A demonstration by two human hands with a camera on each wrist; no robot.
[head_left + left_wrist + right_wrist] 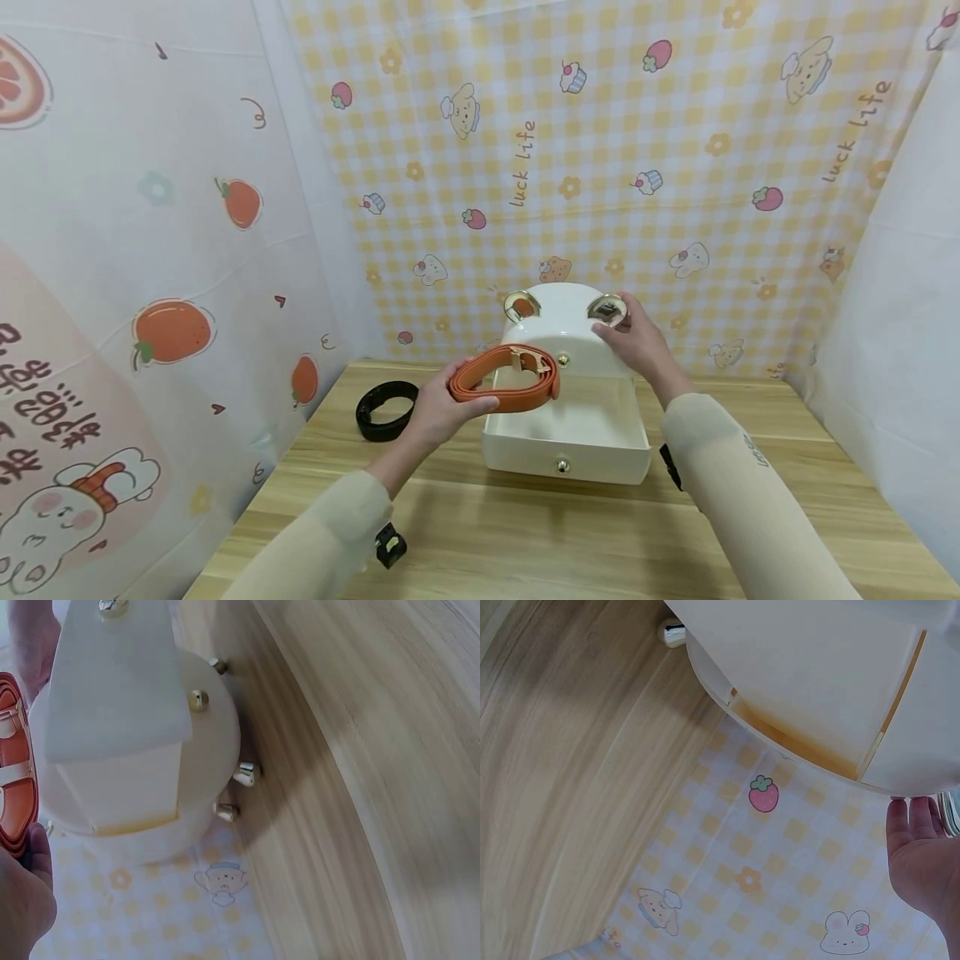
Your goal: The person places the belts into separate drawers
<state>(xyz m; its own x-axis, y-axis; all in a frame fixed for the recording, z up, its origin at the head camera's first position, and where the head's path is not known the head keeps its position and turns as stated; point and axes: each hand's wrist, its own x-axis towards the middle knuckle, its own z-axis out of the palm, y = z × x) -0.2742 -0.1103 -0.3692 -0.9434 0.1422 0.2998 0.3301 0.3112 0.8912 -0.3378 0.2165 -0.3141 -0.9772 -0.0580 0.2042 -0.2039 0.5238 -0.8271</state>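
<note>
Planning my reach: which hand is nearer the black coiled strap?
Left. The left hand, holding the orange belt, shows beside the black coiled strap; the right hand is farther, at the white box.

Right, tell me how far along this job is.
Done: the white box's drawer stands open. In hand: the left hand holds up a coiled orange belt near the drawer, while the right hand grips the box's top. Left, probably: laying the belt inside, since it isn't there yet, then shutting the drawer; perhaps also the black coil lying alongside.

The cream sleeves point(322, 533) have thick cuffs point(693, 421), and small grey lettering point(756, 451) marks the right sleeve point(757, 508).
</note>
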